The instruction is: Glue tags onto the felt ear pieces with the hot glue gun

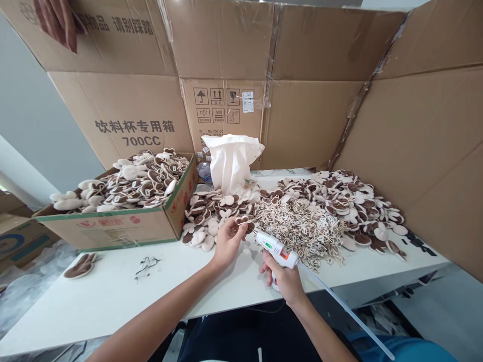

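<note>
My left hand [229,241] pinches a small brown-and-cream fabric piece [247,224], shaped like a rabbit head, above the front of the table. In my right hand [283,276] is a white hot glue gun [277,249] with an orange window, its nozzle pointing at the fabric piece. A long glue stick [347,309] runs out of the gun's back toward the lower right. Right behind the gun lies a heap of small cream cord loops [302,229]. Whether the nozzle touches the piece, I cannot tell.
Similar fabric pieces fill an open carton [113,226] at the left and lie in piles [358,206] at the right. A white tissue pack [232,161] stands mid-table. One brown piece [80,265] and dark scraps [148,266] rest front left. Cardboard walls [302,120] enclose the back and right.
</note>
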### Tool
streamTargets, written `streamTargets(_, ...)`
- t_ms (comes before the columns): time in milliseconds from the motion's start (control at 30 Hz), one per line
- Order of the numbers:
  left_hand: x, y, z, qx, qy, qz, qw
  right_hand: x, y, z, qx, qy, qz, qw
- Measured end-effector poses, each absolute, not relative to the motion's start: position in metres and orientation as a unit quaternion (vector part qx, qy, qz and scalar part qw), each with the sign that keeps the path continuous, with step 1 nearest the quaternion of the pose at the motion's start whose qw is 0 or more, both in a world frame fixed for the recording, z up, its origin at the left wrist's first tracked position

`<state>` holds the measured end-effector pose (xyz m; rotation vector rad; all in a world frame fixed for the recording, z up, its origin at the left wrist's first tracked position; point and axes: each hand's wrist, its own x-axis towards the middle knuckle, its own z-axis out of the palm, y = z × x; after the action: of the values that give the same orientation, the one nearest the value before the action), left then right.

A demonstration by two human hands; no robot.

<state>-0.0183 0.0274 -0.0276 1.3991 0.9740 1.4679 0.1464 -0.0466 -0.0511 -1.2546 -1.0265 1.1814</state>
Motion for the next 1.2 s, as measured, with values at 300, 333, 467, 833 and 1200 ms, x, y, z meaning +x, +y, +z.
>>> streamTargets(300,-0.0183,0.0272,-0.0279,0.561,0.390,0.592,0.428,0.1473,-0.0453,-0.0548,-0.540,-0.436,0.492,0.526)
streamTargets(333,-0.0182,0.0270,-0.0276,0.561,0.389,0.592,0.428,0.1473,-0.0452,-0.0552,-0.539,-0.438,0.491,0.527)
streamTargets(467,-0.0176,0.0262,-0.0264,0.560,0.389,0.593,0.428,0.1470,-0.0449,-0.0557,-0.535,-0.440,0.488,0.530)
streamTargets(833,-0.0176,0.0266,-0.0282,0.562,0.391,0.593,0.425,0.1464,-0.0444,-0.0575,-0.528,-0.431,0.489,0.545)
streamTargets(1200,-0.0176,0.0274,-0.0299,0.562,0.392,0.593,0.423,0.1470,-0.0452,-0.0549,-0.536,-0.429,0.490,0.537)
